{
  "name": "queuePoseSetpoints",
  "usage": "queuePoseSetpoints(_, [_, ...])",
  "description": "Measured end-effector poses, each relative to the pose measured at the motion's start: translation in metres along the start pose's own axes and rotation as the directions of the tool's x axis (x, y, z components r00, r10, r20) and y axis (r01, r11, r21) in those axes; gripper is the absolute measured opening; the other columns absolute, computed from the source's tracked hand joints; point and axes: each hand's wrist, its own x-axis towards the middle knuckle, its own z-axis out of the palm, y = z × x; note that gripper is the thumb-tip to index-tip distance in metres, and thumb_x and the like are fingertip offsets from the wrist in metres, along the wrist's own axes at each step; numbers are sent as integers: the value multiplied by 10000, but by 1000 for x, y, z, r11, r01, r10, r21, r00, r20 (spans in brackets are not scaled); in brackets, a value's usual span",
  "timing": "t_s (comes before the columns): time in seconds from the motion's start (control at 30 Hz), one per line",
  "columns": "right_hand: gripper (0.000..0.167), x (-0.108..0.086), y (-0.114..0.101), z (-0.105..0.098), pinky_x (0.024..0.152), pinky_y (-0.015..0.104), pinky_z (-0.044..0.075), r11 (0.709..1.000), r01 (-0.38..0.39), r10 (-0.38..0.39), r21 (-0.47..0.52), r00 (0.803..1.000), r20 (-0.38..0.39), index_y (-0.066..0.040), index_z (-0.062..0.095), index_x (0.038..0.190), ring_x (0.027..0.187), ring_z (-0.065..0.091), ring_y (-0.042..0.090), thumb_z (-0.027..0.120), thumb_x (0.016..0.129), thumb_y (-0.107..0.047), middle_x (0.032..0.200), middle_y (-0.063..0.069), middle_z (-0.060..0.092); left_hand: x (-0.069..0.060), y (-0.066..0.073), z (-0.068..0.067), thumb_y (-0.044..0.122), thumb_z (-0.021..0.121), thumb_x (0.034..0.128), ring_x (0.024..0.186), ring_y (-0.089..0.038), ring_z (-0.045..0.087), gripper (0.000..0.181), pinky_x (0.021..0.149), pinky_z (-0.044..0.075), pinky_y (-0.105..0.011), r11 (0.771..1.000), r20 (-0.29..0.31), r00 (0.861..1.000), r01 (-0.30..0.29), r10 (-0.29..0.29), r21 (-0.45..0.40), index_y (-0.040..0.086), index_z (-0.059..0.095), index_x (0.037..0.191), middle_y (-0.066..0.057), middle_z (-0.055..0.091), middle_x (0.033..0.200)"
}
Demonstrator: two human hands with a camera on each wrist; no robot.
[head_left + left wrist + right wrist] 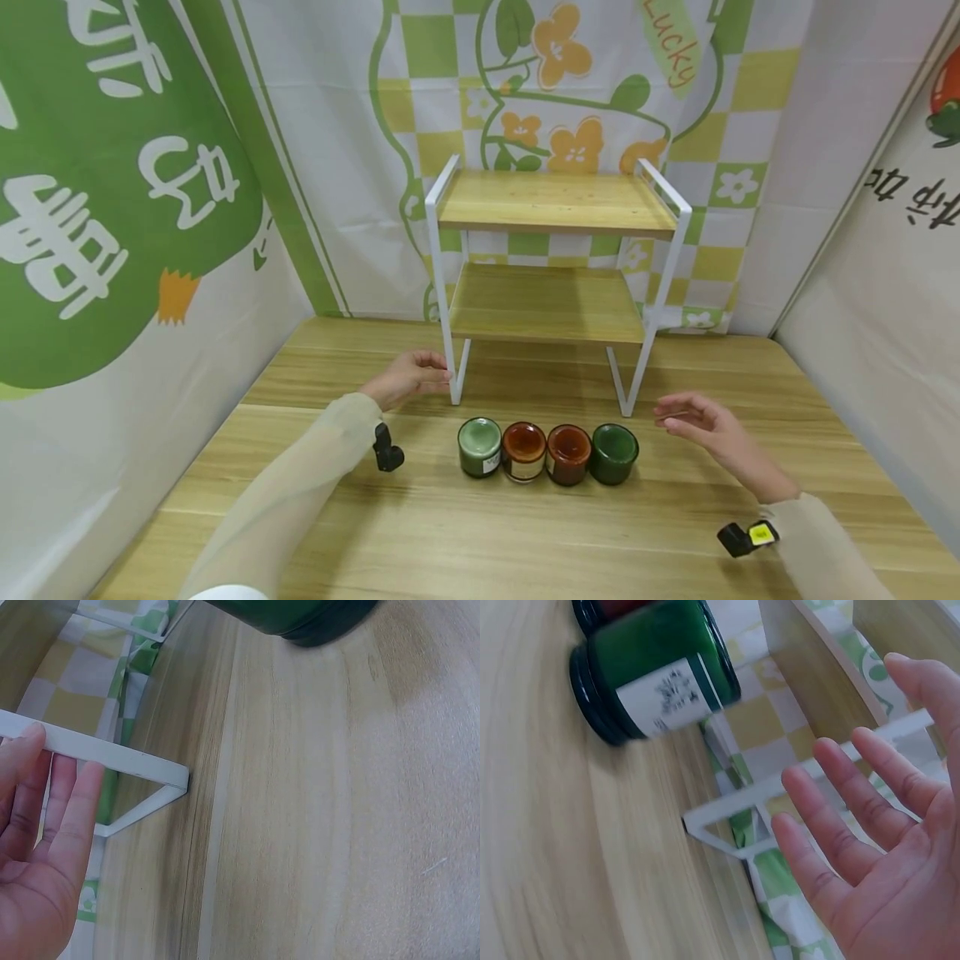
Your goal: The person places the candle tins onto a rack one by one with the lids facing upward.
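Observation:
A two-tier wooden shelf (555,200) with white metal legs stands on the table. My left hand (408,379) is at its left front leg (112,752); the fingers are fairly straight, with thumb and fingertips against or close to the leg. To the right of the shelf, my right hand (697,423) hovers with spread fingers and holds nothing. Before the shelf, a row of glass candle jars runs left to right: light green jar (478,447), amber jar (523,451), red-brown jar (568,454), dark green jar (614,454). A white label shows on the dark green jar (656,671).
The wooden table (525,542) extends around the jars and shelf. Behind hangs a green-and-yellow checked cloth (427,46) with flowers. Printed cloths also hang at the left (112,167) and right (892,275). Each wrist carries a small black device (386,448).

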Motion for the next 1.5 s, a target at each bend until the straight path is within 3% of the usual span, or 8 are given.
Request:
queuePoseSetpoints(0.13, [336, 1, -2, 11, 887, 145, 543, 1000, 4, -4, 10, 1000, 3, 90, 476, 1275, 1079, 625, 76, 549, 979, -53, 1175, -138, 620, 1, 0, 0, -52, 545, 950, 1073, -315, 617, 94, 1044, 495, -459, 1000, -5, 1000, 1, -1, 15, 15, 537, 1016, -58, 582, 981])
queuePoseSetpoints(0.33, [412, 5, 5, 26, 920, 133, 525, 994, 77, -77, 75, 997, 7, 167, 407, 1289, 1119, 587, 11, 577, 934, 43, 1213, -147, 595, 0, 1, 0, -42, 555, 948, 1083, -331, 610, 91, 1059, 479, -473, 1000, 6, 1000, 2, -2, 17, 4, 541, 1025, -62, 578, 986])
queuePoseSetpoints(0.43, [448, 5, 9, 32, 927, 142, 526, 995, 50, -52, 86, 999, 17, 152, 405, 1306, 1133, 589, 35, 601, 925, 24, 1238, -113, 595, 0, 1, 0, -44, 555, 947, 1089, -337, 607, 96, 1060, 480, -471, 1000, 7, 1000, 4, -4, 15, 5, 539, 1029, -64, 577, 989])
queuePoseSetpoints(0.63, [543, 3, 16, 40, 930, 167, 532, 993, -58, 50, 103, 996, 80, 104, 383, 1358, 1131, 578, 22, 652, 907, -34, 1355, 297, 473, 1, 1, -3, -39, 560, 947, 1095, -357, 612, 96, 1059, 480, -470, 1000, 22, 1000, -1, 1, 11, 1, 543, 1032, -65, 584, 984])
queuePoseSetpoints(0.7, [572, 3, 19, 42, 928, 163, 528, 992, -68, 59, 103, 994, 89, 114, 376, 1359, 1119, 576, 12, 670, 890, -31, 1359, 367, 422, 1, 1, -3, -38, 558, 948, 1096, -359, 612, 94, 1067, 469, -481, 1000, 28, 1000, -2, 2, 11, 1, 542, 1032, -65, 583, 983])
queuePoseSetpoints(1.0, [615, 6, 26, 49, 915, 140, 509, 997, -68, 64, 32, 993, 97, 104, 421, 1342, 1068, 582, -19, 737, 834, -39, 1319, 310, 498, -1, 1, -1, -48, 555, 946, 1071, -336, 628, 99, 1074, 453, -495, 1000, 26, 1000, 1, -1, 3, 3, 546, 1030, -63, 585, 978])
queuePoseSetpoints(1.2, [632, 5, 26, 51, 905, 152, 520, 996, -78, 73, 40, 991, 115, 96, 415, 1352, 1060, 590, -2, 742, 831, -47, 1298, 223, 540, 0, 0, -1, -58, 558, 940, 1000, -266, 654, 96, 1092, 424, -531, 1000, 34, 999, -4, 4, -2, 1, 549, 1015, -59, 594, 958])
queuePoseSetpoints(1.5, [647, 8, 27, 53, 927, 147, 500, 996, -68, 60, 56, 989, 137, 93, 411, 1354, 1086, 566, -24, 751, 819, -34, 1337, 334, 462, 1, 0, -2, -56, 567, 936, 996, -265, 651, 91, 1099, 406, -559, 1000, 31, 999, -14, 14, 4, 9, 557, 1001, -53, 593, 948])
